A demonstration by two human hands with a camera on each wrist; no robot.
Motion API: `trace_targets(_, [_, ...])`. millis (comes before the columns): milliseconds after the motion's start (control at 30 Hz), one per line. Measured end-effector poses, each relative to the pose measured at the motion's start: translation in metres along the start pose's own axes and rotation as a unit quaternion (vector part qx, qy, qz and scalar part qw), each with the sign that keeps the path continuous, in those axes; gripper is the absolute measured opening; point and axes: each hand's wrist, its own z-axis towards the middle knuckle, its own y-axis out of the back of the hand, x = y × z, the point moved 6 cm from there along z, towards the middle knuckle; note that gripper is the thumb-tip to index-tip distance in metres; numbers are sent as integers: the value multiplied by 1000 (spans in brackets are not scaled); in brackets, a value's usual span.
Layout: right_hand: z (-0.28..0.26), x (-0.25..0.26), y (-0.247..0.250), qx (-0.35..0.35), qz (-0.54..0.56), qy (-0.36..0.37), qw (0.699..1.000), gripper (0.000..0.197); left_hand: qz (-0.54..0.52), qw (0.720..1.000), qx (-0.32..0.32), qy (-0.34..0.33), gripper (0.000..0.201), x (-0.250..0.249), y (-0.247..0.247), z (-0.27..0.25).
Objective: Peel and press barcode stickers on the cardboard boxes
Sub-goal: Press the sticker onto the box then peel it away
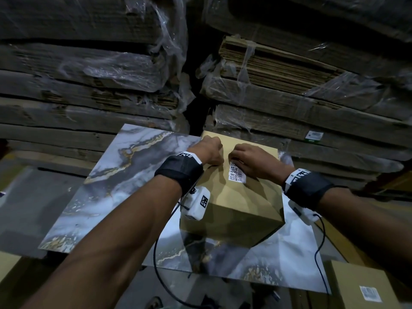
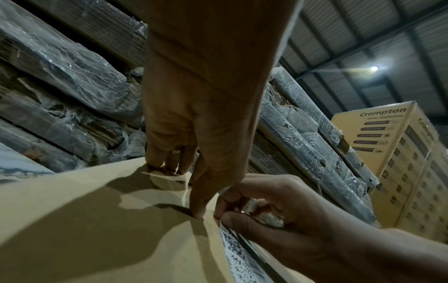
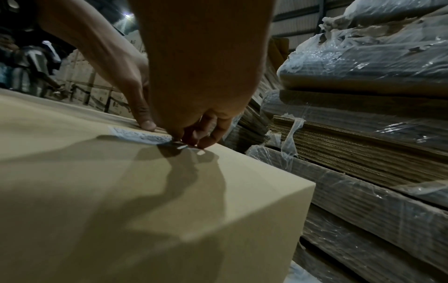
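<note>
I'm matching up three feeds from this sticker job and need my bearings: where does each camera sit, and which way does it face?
Head: worn on the head, looking forward and down at the cardboard box on a marbled board; both forearms, left hand and right hand show.
Left wrist: along the left hand toward wrapped cardboard stacks and the roof; both hands show.
Right wrist: along the right hand over the box top; both hands show.
Shared: all three see the barcode sticker.

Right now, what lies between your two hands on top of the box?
In the head view, only the barcode sticker's far end and bare cardboard box top separate the left hand and right hand.
</note>
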Motion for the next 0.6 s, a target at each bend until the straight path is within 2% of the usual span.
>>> trace_targets(133, [4, 2, -5, 45, -37, -14, 998, 17, -5, 1000, -7, 4, 43, 1, 0, -1])
trace_targets(267, [11, 6, 7, 127, -50, -3, 991, 14, -12, 1000, -5, -3, 67, 0, 0, -1])
trace_targets(333, [16, 6, 10, 153, -59, -19, 986, 14, -5, 1000, -1, -11, 71, -2, 0, -2])
trace_targets(500, [23, 9, 12, 170, -58, -54, 982, 11, -1, 1000, 0, -5, 35, 2, 1, -4])
trace_targets(567, [21, 7, 15, 159, -29, -57, 985, 7, -15, 1000, -8, -10, 31, 3, 0, -4])
trace_targets(600, [18, 3, 15, 144, -1, -62, 988, 16, -22, 1000, -11, -13, 31, 3, -1, -4])
